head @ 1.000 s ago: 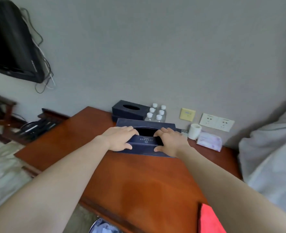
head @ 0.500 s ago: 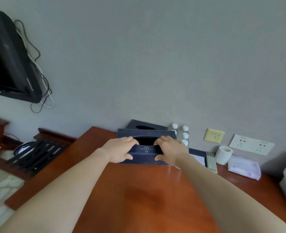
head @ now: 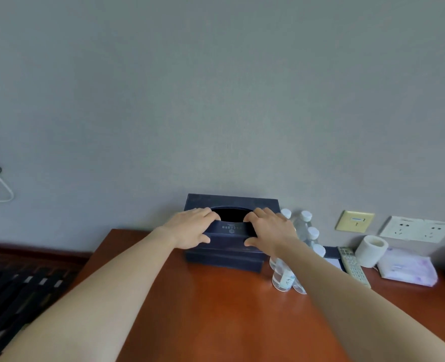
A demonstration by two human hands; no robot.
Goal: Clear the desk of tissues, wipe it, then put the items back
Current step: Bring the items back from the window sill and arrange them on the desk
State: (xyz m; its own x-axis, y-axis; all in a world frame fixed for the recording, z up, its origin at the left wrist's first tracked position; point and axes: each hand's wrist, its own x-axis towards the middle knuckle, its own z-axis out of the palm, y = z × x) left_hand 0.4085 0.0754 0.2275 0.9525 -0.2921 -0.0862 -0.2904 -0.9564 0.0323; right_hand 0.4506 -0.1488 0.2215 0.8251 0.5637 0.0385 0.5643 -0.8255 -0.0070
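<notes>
A dark navy tissue box point(head: 231, 202) with an oval slot on top is at the back of the reddish wooden desk point(head: 216, 309), against the wall. It appears to rest on a second dark box point(head: 224, 259). My left hand point(head: 190, 228) grips its left front edge. My right hand point(head: 268, 231) grips the right front edge, fingers over the slot rim. No tissue shows in the slot.
Several small water bottles point(head: 305, 231) stand just right of the box. Further right lie a remote point(head: 352, 265), a toilet roll point(head: 371, 249) and a soft tissue pack point(head: 407, 266). Wall sockets point(head: 416, 232) sit above them. A dark slatted rack point(head: 20, 291) stands left of the desk.
Both hands carried the tissue box away from me to the back of the desk, over the other dark box. The camera tilted up and the TV left the view.
</notes>
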